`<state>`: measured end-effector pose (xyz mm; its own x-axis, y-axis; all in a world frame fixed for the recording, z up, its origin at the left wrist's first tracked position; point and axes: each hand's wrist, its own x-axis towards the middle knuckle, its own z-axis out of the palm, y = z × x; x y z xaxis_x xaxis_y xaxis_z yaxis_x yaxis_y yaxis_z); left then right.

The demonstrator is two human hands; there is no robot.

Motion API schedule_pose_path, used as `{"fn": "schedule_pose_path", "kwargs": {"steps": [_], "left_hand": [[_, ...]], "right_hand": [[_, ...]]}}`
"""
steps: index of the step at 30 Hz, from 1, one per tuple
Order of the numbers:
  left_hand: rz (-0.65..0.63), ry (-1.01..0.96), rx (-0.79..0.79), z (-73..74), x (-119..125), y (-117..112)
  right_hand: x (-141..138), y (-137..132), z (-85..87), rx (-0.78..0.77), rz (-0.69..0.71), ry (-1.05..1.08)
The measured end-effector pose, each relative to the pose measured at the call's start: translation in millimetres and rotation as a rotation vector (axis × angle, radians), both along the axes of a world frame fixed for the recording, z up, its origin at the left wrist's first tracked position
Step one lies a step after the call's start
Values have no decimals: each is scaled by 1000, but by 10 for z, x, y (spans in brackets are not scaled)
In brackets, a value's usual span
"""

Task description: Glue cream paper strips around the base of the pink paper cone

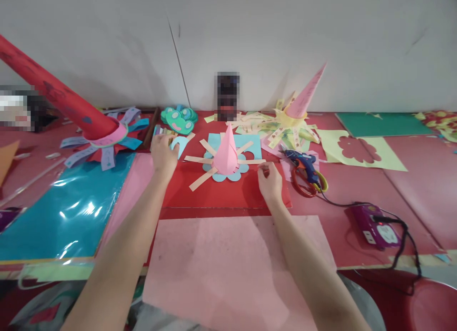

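A pink paper cone (225, 155) stands upright on a light blue scalloped paper base (233, 176), with several pale paper strips (203, 179) spreading out around it. My left hand (164, 155) is left of it, over a small box of coloured sticks (160, 130) and beside a cut light blue paper piece (181, 144). Its thumb is apart from the bent fingers, and no grip on anything shows. Right of the cone, my right hand (270, 180) has its fingers curled in, close to the end of a strip (253, 161). Whatever is between those fingertips is hidden.
A blue glue gun (303, 163) lies over red and yellow scissors (303, 186), its cord running to a purple power box (376, 226). Green frog cutouts (180, 119), a yellow-and-pink cone (305, 98) and a long red cone (60, 91) stand around. A pink sheet (228, 264) lies in front.
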<state>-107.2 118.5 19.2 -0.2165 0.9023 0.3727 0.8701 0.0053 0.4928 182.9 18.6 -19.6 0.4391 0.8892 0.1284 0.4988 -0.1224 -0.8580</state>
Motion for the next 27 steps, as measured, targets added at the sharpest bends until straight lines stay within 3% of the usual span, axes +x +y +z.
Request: {"fn": "schedule_pose_path", "kwargs": {"steps": [4, 8, 14, 16, 21, 27], "left_hand": [[-2, 6, -112, -111, -22, 33], [-38, -13, -138, -111, -84, 80], [2, -70, 207, 59, -196, 116], [8, -70, 235, 86, -238, 129], [47, 85, 82, -23, -217, 103], [-191, 220, -204, -204, 12, 86]], "right_hand": [[-22, 24, -1, -14, 8, -44], [-24, 32, 13, -29, 6, -47], [-31, 28, 35, -40, 9, -66], [-34, 31, 35, -44, 5, -71], [-28, 37, 33, -30, 18, -69], [-19, 30, 28, -37, 24, -55]]}}
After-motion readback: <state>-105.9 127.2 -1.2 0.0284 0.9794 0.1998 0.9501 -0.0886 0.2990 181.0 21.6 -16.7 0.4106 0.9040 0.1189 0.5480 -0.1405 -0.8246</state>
